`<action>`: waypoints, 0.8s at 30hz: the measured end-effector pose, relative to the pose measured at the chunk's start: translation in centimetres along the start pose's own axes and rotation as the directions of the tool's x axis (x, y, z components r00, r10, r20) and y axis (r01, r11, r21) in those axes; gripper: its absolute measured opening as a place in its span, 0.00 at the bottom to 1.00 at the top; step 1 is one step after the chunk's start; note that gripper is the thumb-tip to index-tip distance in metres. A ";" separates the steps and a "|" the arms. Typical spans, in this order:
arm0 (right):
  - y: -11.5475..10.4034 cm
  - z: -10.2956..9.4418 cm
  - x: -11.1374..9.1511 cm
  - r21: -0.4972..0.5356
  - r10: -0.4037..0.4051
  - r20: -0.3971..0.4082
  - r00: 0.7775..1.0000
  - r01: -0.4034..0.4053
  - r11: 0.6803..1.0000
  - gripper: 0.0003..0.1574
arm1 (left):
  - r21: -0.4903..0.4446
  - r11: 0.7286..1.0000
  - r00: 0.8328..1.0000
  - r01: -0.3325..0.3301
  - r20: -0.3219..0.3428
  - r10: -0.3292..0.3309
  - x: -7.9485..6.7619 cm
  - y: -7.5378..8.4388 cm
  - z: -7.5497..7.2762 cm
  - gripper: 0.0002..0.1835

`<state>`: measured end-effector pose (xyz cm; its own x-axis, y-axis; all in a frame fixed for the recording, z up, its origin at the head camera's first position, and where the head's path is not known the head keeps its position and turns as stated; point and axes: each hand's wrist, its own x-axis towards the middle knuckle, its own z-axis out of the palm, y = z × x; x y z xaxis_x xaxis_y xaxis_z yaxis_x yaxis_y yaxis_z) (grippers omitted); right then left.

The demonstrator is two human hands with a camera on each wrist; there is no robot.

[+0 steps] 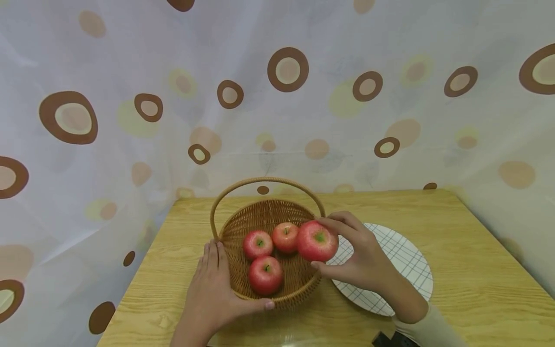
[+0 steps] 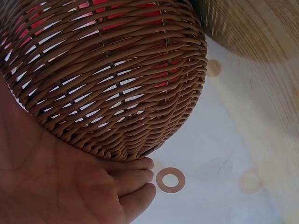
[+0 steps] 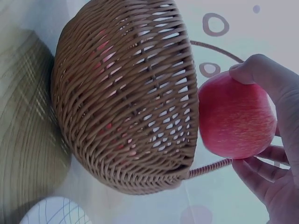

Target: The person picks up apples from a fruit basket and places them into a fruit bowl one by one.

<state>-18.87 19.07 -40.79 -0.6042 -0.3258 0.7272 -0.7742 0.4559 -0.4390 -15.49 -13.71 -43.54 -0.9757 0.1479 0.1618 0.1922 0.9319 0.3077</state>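
1. We see the right hand (image 1: pixel 364 255) pinching the held apple (image 1: pixel 318 241) between its thumb and fingertips, with the fruit's green-yellow hollow facing up in the head view.
2. We find that apple at the right side of the wicker basket (image 1: pixel 269 212), just above the rim; the right wrist view shows it right beside the edge, and we cannot tell whether the two touch.
3. We see the left hand (image 1: pixel 212 286) laid against the basket's left side, its fingers straight and together, its thumb spread away along the near rim.
4. Inside the basket we count three more red apples: the left apple (image 1: pixel 258 245), the far apple (image 1: pixel 285 237) and the near apple (image 1: pixel 266 275), close together with stems upward.
5. We notice the handle (image 1: pixel 268 180) arching upright over the basket, its right end near the right hand's fingers.
6. To the right, partly beneath the right forearm in our head view, lies a round white plate (image 1: pixel 407 260) with dark grid lines.
7. We see basket and plate on the wood-grained desk (image 1: pixel 468 270), backed by a pale sheet (image 1: pixel 329 111) patterned with brown rings.
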 end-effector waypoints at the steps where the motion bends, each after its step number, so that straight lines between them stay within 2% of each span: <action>1: 0.1 -0.1 -0.1 -0.005 -0.007 -0.009 1.000 0.007 1.000 0.53 | 0.000 1.000 1.000 0.001 0.000 -0.001 0.0 0.0 0.0 0.94; 3: 0.3 -0.3 -0.2 -0.020 -0.025 -0.031 0.999 0.025 0.999 0.53 | -0.001 1.000 1.000 0.002 0.000 -0.002 0.0 -0.1 0.1 0.94; 14: 1.6 -1.3 -1.2 -0.049 -0.022 -0.103 0.994 0.017 0.999 0.53 | -0.014 1.000 1.000 0.000 -0.028 0.000 0.0 -0.2 0.4 0.95; 24: 3.1 -2.2 -2.3 -0.101 0.024 -0.103 0.994 -0.035 0.994 0.54 | -0.020 1.000 0.999 0.002 -0.036 -0.003 0.0 -0.4 0.6 0.95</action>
<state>-19.42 23.08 -42.67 -0.5999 -0.2273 0.7671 -0.7300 0.5479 -0.4085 -15.67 -13.83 -44.23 -0.9719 0.1331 0.1944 0.1922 0.9252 0.3272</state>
